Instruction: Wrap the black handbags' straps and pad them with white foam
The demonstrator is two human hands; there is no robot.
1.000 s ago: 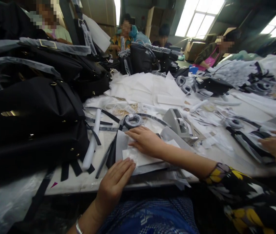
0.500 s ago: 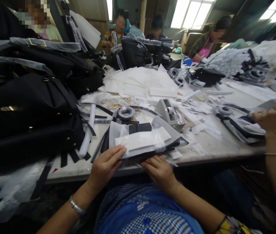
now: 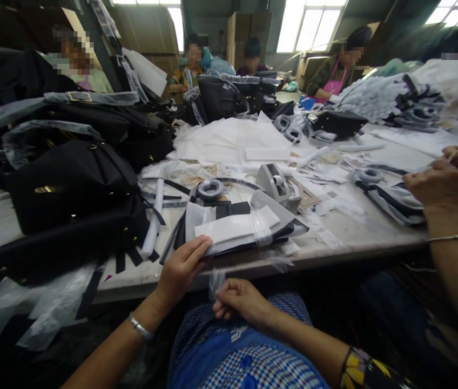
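At the table's front edge lies a bundle of flat black pieces partly covered in white foam sheet (image 3: pixel 229 229), with clear tape across its right part. My left hand (image 3: pixel 184 267) grips the bundle's front left corner, fingers on top; its thumb is hidden. Below the front edge, over my lap, my right hand (image 3: pixel 239 300) pinches a strip of clear tape (image 3: pixel 216 281). This strip runs up toward the bundle's underside; where it ends is hidden. A wrapped grey coil (image 3: pixel 210 189) lies just behind the bundle, beside a grey tape dispenser (image 3: pixel 276 186).
Black handbags (image 3: pixel 79 189) are piled at the left, beside a white foam roll (image 3: pixel 154 219). White sheets (image 3: pixel 229 138) and paper scraps cover the middle. On the right a co-worker's hands (image 3: pixel 442 183) work above another bundle (image 3: pixel 391 202). Several people sit across the table.
My right hand has moved down and left, away from the bundle's front edge, and the clear strip now shows in its fingers. My left hand stays on the bundle. The view has shifted slightly.
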